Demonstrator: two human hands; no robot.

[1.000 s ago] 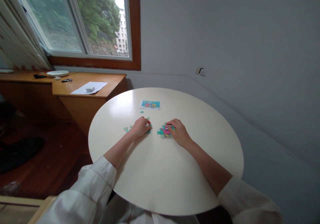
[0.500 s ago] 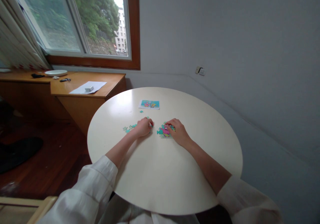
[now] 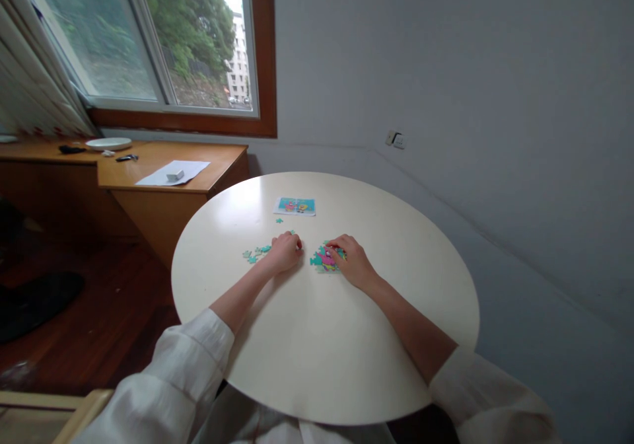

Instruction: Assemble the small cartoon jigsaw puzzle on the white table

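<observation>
A partly joined jigsaw puzzle (image 3: 324, 261) with a pink figure on teal lies near the middle of the round white table (image 3: 317, 338). My right hand (image 3: 352, 259) grips its right side, with the thumb and fingers curved over it and hiding that part. Just left of the puzzle, my left hand (image 3: 286, 252) is closed in a pinch low over the table. Whatever is between its fingertips is too small to make out. Several loose teal puzzle pieces (image 3: 254, 257) are scattered beside and partly behind the left hand.
Farther back lies a picture card (image 3: 296, 206) with a pink and a yellow figure, and a single puzzle piece (image 3: 279, 221) in front of it. At left, a wooden desk (image 3: 222, 163) carries a paper sheet (image 3: 191, 170), a small white box (image 3: 175, 176) and a white plate (image 3: 109, 144).
Both hands stay nearly in place. The left fingertips have shifted very slightly, and a teal bit seen beside them before no longer shows. The whole view has moved a little.
</observation>
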